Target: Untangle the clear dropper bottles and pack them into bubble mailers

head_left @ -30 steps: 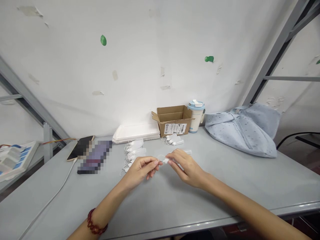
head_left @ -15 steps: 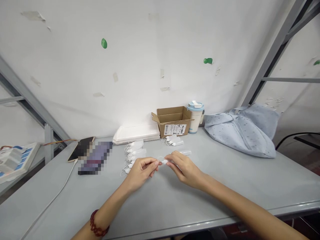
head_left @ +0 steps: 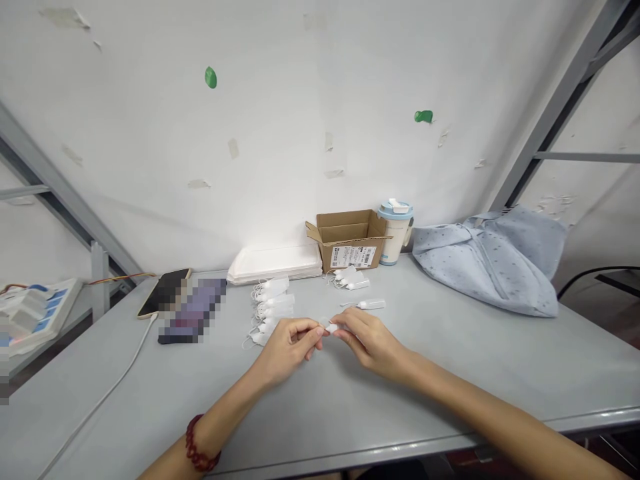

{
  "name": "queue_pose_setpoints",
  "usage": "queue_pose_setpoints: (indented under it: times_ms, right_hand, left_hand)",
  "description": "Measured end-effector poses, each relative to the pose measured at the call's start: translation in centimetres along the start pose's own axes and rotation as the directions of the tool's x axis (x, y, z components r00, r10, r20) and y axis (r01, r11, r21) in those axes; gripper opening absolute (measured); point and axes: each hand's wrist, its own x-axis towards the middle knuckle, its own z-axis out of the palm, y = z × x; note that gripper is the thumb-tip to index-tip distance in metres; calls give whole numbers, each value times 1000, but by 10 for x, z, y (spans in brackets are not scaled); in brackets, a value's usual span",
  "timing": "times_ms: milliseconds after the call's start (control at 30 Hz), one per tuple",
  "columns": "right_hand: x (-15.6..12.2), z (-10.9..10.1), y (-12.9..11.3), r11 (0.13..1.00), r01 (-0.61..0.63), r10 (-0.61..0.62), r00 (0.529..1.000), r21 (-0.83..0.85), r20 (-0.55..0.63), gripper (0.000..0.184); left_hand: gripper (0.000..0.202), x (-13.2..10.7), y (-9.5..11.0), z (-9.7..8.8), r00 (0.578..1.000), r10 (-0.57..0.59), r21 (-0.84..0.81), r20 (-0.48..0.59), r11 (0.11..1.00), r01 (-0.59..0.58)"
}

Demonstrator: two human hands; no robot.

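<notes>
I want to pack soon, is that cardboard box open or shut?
Open: the cardboard box shows its inner back wall, one flap sticking out.

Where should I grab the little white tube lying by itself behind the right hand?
Probably by its thick body: pinch the little white tube from above, fingers on its front and back. It lies flat and sideways, its thin end pointing left, so the body looks easier to hold. The right hand is just in front, so coming from above avoids it.

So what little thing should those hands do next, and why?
Maybe the left hand should press gently toward the small white piece while the right hand holds it, because the left fingertips are pinched close by its end.
</notes>
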Motion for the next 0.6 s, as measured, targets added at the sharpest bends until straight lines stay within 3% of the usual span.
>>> queue_pose_setpoints:
  times_ms: [200,367,600]
  right_hand:
    - [0,0,0,1000,11,-11,1000,0,2,15]
    - [5,-2,0,1000,13,-13,999,-6,43,16]
    - [10,-13,6,999,-47,47,999,-9,-21,15]
  left_hand:
    - [34,0,2,0,1000,11,10,19,1000,-11]
    - [36,2,2,-15,996,7,79,92,997,-14]
    - [31,3,4,-40,998,-15,0,-55,1000,15]
